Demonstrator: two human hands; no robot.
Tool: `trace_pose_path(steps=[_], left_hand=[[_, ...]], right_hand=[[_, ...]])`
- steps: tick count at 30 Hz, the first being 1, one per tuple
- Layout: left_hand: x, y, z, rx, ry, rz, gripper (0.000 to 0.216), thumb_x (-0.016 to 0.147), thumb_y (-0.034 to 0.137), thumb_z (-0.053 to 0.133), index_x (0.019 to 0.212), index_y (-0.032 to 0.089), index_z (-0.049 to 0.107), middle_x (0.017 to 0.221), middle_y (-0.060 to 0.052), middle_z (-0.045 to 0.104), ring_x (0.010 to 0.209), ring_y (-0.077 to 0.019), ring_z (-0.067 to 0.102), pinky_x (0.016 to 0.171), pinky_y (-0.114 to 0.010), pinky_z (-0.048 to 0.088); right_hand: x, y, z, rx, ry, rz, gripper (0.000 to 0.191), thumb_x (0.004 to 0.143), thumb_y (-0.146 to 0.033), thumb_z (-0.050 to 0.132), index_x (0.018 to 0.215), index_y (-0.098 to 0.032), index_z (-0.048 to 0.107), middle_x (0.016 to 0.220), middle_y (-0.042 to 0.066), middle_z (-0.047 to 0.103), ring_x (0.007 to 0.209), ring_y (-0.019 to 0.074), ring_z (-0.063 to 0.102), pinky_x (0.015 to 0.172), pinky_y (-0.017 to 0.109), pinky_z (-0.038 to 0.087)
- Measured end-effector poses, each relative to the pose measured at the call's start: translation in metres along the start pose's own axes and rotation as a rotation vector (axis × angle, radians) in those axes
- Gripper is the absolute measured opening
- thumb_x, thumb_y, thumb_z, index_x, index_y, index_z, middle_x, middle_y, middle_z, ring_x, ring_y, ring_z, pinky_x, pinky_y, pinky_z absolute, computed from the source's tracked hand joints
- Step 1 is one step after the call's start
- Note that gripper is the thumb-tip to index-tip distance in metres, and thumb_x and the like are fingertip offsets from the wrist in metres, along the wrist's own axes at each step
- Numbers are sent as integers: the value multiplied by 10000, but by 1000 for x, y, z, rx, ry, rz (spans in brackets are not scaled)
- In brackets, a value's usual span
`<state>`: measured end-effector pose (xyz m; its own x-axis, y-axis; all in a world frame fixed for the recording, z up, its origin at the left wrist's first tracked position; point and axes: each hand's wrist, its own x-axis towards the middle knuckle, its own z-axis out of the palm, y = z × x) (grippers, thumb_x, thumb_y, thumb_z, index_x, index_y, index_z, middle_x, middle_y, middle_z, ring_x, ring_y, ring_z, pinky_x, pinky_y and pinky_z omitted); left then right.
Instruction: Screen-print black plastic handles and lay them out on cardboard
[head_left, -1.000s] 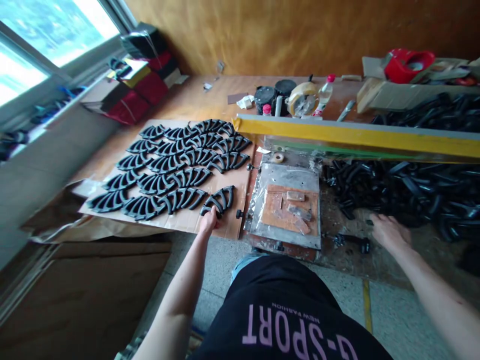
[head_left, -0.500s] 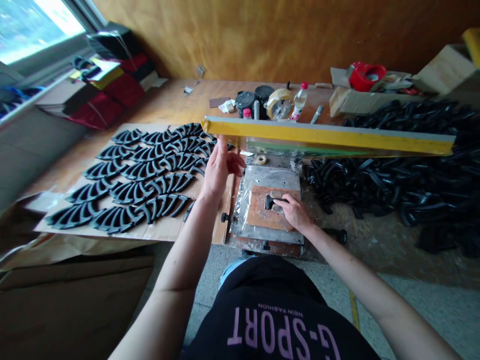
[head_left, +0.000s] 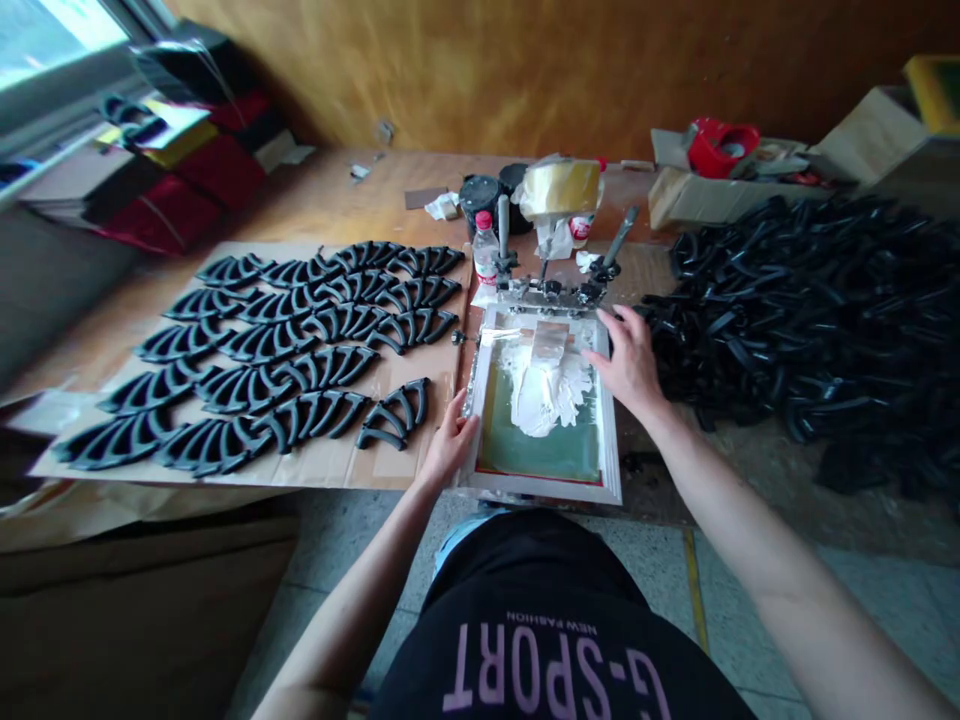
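Note:
A screen printing frame (head_left: 611, 470) lies flat in front of me, with white ink (head_left: 536, 400) spread over the upper half of its green mesh (head_left: 525, 455). In the ink rests a flat squeegee (head_left: 550, 341). My left hand (head_left: 455, 440) is closed on the frame's left edge near the front corner. Over the frame's upper right edge hovers my right hand (head_left: 631, 365), fingers apart and empty, its thumb pointing at the squeegee. The metal hinge clamp (head_left: 551, 292) sits at the frame's back end. Whatever lies beneath the frame is hidden.
Rows of curved black handles (head_left: 300, 365) lie on cardboard (head_left: 405, 470) at left. A heap of black handles (head_left: 757, 330) covers the right side. Behind the clamp stand a red-capped bottle (head_left: 486, 250), a tape roll (head_left: 559, 190) and dark jars (head_left: 478, 200).
The raised screen frame has come down flat over the base plate. My right hand has let go of the black handle and moved up to the right; my left hand has moved down to the frame's edge.

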<state>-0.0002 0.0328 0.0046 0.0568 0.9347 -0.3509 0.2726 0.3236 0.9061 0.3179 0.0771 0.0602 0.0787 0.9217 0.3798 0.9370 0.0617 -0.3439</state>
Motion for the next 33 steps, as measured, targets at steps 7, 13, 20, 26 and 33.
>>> trace_pose_path(steps=[7, 13, 20, 26, 33], left_hand=[[7, -8, 4, 85, 6, -28, 604, 811, 445, 597, 1377, 266, 481, 801, -2, 677, 641, -160, 586, 590, -234, 409], [6, -12, 4, 97, 53, -22, 554, 808, 451, 604, 1318, 241, 545, 818, -14, 685, 751, -182, 619, 675, -249, 434], [4, -10, 4, -15, -24, -37, 618, 808, 464, 594, 1366, 225, 479, 810, -22, 690, 680, -157, 613, 614, -229, 448], [2, -2, 0, -77, -49, -40, 652, 790, 445, 625, 1379, 215, 464, 797, -27, 695, 647, -162, 617, 594, -230, 458], [-15, 71, -22, -138, 7, 136, 558, 865, 649, 421, 1119, 218, 668, 779, -35, 672, 619, -152, 590, 552, -243, 468]], right_hand=[[-12, -63, 26, -60, -475, -285, 139, 861, -145, 520, 941, -157, 633, 927, 102, 658, 918, 241, 579, 795, 332, 441], [-46, -50, -3, 54, -661, -603, 192, 825, -93, 501, 874, -195, 657, 876, 48, 674, 826, 196, 587, 716, 285, 415], [-58, -51, 13, 5, -474, -515, 294, 871, -94, 445, 1043, -185, 666, 1038, 85, 679, 947, 214, 582, 783, 308, 432], [-33, -56, 10, 109, -447, -343, 219, 884, -289, 576, 1086, -249, 651, 1041, 29, 692, 944, 202, 624, 791, 290, 460], [61, -20, -24, 5, -98, -40, 522, 886, -381, 579, 1372, -228, 467, 1061, 74, 681, 914, 228, 622, 829, 368, 450]])
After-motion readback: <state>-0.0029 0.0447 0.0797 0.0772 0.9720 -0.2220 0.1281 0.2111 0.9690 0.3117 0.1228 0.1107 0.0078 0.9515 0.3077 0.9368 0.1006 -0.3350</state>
